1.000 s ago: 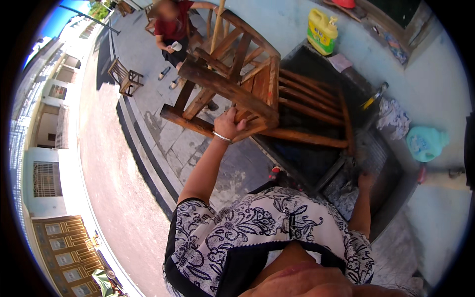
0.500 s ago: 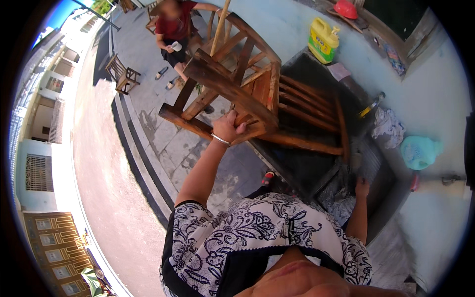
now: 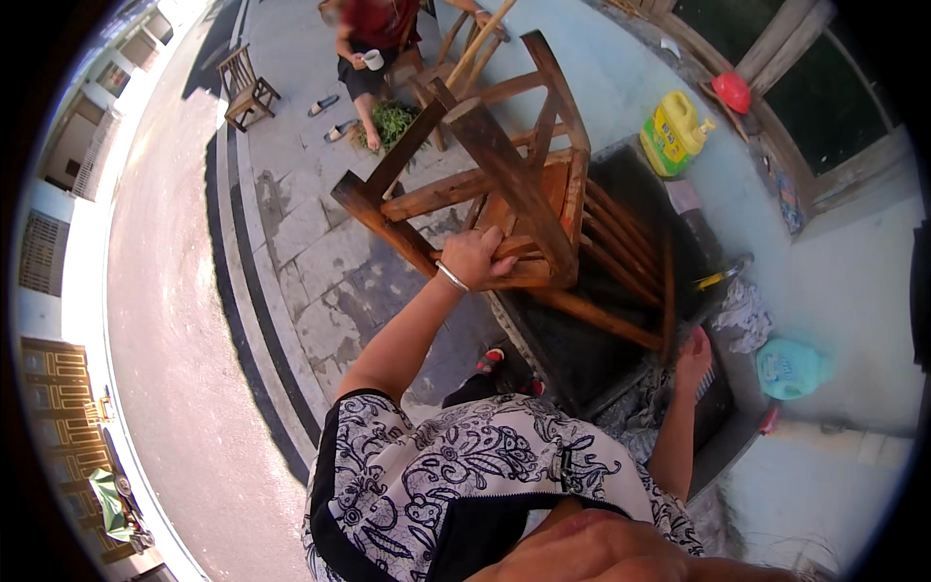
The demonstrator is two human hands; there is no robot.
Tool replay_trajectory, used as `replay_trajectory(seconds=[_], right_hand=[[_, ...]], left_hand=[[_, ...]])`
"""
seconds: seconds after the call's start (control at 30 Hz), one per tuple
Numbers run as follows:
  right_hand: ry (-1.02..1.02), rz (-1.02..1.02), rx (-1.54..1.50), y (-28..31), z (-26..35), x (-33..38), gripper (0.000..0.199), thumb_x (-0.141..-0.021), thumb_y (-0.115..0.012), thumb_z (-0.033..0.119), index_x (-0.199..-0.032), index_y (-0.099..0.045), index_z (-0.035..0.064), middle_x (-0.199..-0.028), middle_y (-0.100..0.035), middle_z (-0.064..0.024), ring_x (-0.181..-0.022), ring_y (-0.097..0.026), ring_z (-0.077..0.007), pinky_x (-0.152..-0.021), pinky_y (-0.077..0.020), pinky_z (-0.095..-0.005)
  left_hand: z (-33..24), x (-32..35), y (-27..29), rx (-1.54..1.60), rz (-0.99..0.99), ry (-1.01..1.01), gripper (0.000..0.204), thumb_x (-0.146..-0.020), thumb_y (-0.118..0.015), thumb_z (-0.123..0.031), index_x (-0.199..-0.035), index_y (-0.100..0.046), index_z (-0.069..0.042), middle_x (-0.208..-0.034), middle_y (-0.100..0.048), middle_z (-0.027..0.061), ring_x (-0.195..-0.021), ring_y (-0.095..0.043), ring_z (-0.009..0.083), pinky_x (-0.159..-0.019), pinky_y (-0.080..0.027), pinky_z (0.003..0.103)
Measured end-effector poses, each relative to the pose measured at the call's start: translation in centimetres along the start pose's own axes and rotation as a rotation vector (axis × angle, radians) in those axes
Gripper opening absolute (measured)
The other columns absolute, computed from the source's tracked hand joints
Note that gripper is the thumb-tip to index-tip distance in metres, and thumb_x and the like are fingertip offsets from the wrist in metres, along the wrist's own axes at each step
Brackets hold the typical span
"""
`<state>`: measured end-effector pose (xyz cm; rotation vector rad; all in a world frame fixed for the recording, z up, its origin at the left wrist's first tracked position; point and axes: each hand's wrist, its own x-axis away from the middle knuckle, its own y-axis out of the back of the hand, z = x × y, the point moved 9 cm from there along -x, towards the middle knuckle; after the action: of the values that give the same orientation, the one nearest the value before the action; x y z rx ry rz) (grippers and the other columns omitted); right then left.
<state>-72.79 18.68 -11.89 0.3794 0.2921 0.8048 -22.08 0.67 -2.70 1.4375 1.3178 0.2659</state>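
A dark brown wooden chair (image 3: 524, 194) lies tipped over a black tub (image 3: 621, 359), its legs pointing up and away. My left hand (image 3: 475, 260) grips a lower rail of the wooden chair, a thin bracelet at the wrist. My right hand (image 3: 692, 355) is down at the slatted chair back near the tub's edge, fingers closed on the end of a slat. My patterned black and white top fills the lower middle.
A seated person (image 3: 373, 39) holds a white cup at the top, beside another wooden chair (image 3: 244, 85). A yellow jug (image 3: 674, 131), a red lid (image 3: 733, 92), a teal bag (image 3: 787, 369) and a rag (image 3: 742, 310) lie along the wall. Paved ground runs left.
The wooden chair has tilted up more, its legs swinging toward the top. My left hand stays on the rail and my right hand has shifted slightly along the chair back.
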Motion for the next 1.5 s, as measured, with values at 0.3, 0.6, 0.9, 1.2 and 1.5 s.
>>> replay_trajectory(seconds=[0.3,0.6,0.9,1.2,1.5], right_hand=[[0.164,0.397,0.147,-17.1,7.6,4.8,0.023,-0.096,-0.051,0.016,-0.109,-0.064,0.0036,-0.101,-0.067,-0.0114,-0.101,-0.062,-0.0196,-0.086,-0.0470,-0.0326],[0.623,0.308,0.447,-18.0,13.1,7.9,0.030,-0.093,-0.043,0.013,-0.080,-0.068,0.0028,-0.075,-0.066,-0.0133,-0.069,-0.063,-0.0330,-0.063,-0.0488,-0.0427],[0.595,0.272,0.580,-17.7,10.7,7.8,0.029,-0.094,-0.040,0.016,-0.084,-0.066,0.0073,-0.078,-0.064,-0.0091,-0.078,-0.061,-0.0299,-0.073,-0.0429,-0.0394],[0.705,0.203,0.581,-17.6,12.0,8.0,0.029,-0.093,-0.042,0.014,-0.077,-0.065,0.0080,-0.079,-0.065,-0.0105,-0.070,-0.061,-0.0312,-0.063,-0.0466,-0.0408],[0.461,-0.009,0.709,-16.2,9.8,12.1,0.045,-0.094,-0.046,0.029,-0.135,-0.045,0.0098,-0.142,-0.041,-0.0133,-0.134,-0.034,-0.0356,-0.109,-0.0247,-0.0544]], left_hand=[[-0.5,-0.3,0.4,0.046,-0.009,-0.004,0.040,-0.074,-0.068,-0.047,-0.084,-0.054,-0.011,-0.066,-0.056,0.0073,-0.062,-0.061,0.0284,-0.054,-0.048,0.041],[-1.2,-0.1,0.3,0.101,-0.004,-0.027,0.040,-0.072,-0.069,-0.046,-0.079,-0.052,-0.010,-0.063,-0.058,0.0095,-0.061,-0.061,0.0279,-0.054,-0.048,0.040],[-2.1,-0.3,-0.1,0.180,0.042,-0.051,0.040,-0.072,-0.068,-0.045,-0.080,-0.052,-0.009,-0.064,-0.057,0.0099,-0.062,-0.061,0.0292,-0.055,-0.048,0.041],[-1.6,-0.5,0.2,0.179,0.050,-0.022,0.038,-0.076,-0.067,-0.044,-0.083,-0.053,-0.010,-0.067,-0.061,0.0109,-0.066,-0.063,0.0297,-0.056,-0.049,0.042],[-1.8,-0.7,-0.3,0.147,0.093,-0.020,0.041,-0.081,-0.062,-0.044,-0.092,-0.052,-0.006,-0.079,-0.063,0.0154,-0.074,-0.064,0.0325,-0.065,-0.051,0.043]])
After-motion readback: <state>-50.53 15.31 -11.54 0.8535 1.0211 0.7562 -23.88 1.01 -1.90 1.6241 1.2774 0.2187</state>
